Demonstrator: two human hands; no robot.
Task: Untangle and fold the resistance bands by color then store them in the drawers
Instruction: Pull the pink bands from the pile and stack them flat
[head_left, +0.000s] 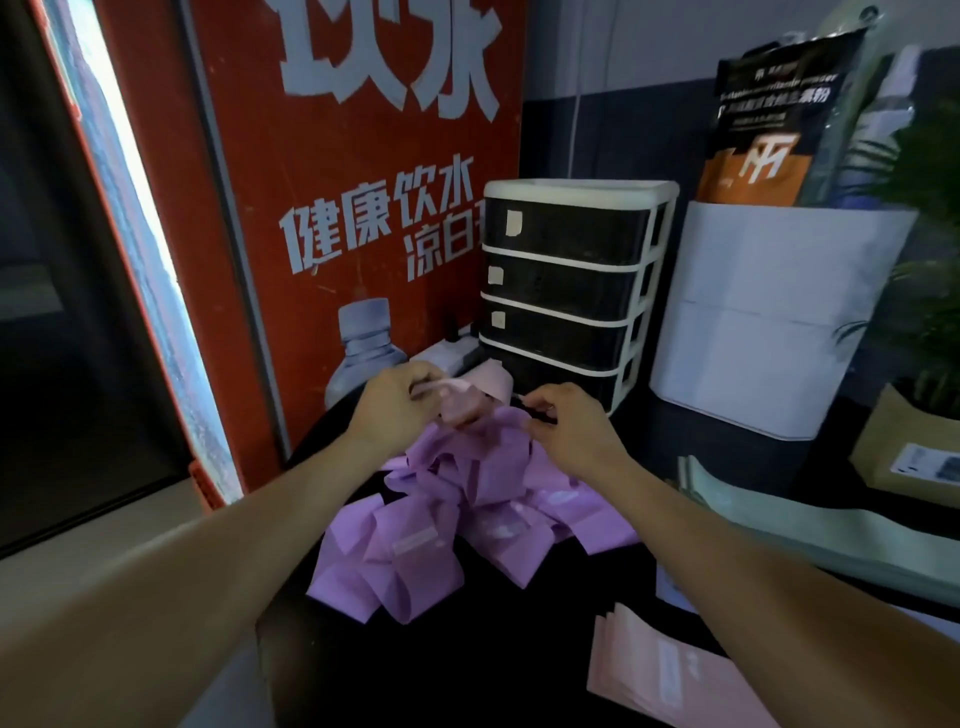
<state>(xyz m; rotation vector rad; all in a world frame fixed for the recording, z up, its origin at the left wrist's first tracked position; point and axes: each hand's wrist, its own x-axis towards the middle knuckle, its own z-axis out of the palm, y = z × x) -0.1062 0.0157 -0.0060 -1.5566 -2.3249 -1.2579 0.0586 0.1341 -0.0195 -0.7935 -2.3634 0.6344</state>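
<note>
Both hands are up over the dark table, working one pink band just in front of the drawer unit. Left hand has its fingers curled round the pink band's left end. Right hand pinches material at the band's right side, thumb and forefinger closed on it; can't tell whether that bit is pink or purple.

Purple bands lie in a tangled heap on the table directly below the hands, spreading toward the near edge. Pink band sits on top of the heap's far end, lifted off it by the hands.

Containers:
- Drawer unit: white frame, four dark drawers stacked, all pushed in. Small pale labels on the left of the upper three fronts; the bottom front is partly hidden behind the pink band. Fronts are too dark to see any contents.
- White box just right of the drawers, open top, holding a black-and-orange pouch standing upright. Other packaging behind it, unclear.
- Brown carton at far right with a green plant rising from it.

Folded stacks on the table: pink stack near right, pale green stack further right, well apart from the purple heap.

Red water poster stands left of the drawers.
</note>
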